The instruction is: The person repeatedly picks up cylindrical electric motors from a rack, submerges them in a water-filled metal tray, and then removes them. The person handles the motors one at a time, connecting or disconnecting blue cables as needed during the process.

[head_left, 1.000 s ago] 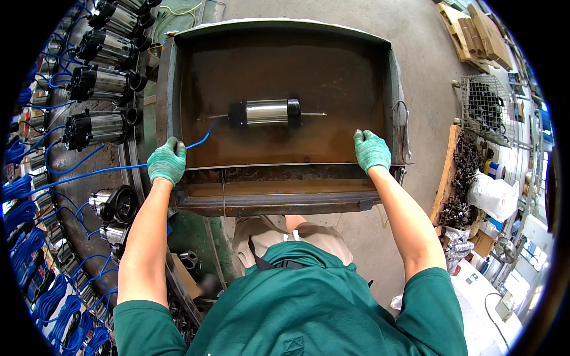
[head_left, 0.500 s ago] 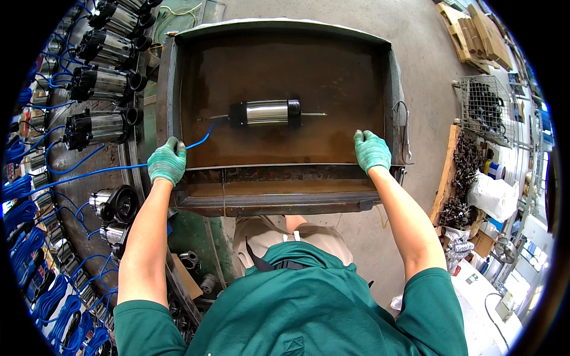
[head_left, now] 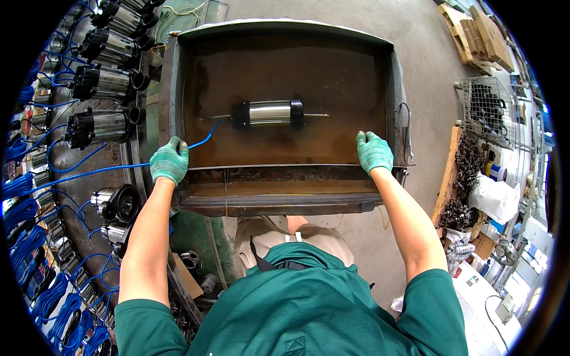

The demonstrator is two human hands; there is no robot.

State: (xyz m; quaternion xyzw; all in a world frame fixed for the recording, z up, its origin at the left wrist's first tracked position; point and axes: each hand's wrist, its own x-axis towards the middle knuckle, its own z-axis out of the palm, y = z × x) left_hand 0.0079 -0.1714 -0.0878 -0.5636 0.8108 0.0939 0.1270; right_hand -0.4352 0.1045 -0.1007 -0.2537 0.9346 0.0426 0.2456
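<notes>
A pump motor (head_left: 270, 113) with a bright steel body and black ends lies on its side in brown, murky water, a thin shaft reaching out from each end. The water fills a dark metal tank (head_left: 285, 206) in front of me. My left hand (head_left: 170, 160), in a green glove, is closed at the tank's left side, beside a blue cable (head_left: 202, 141) that runs toward the motor. On the right, my gloved right hand (head_left: 374, 153) is closed too. A thin metal edge (head_left: 273, 165) spans between both hands. What the curled fingers hold is hidden.
At left, a bench (head_left: 110, 159) carries several steel pumps (head_left: 98, 127) with blue cables and coils. A metal hook (head_left: 405, 130) hangs on the tank's right side. Farther right stand a wire basket (head_left: 487, 110), a wooden-edged bin of black parts (head_left: 458, 172) and cardboard (head_left: 488, 38).
</notes>
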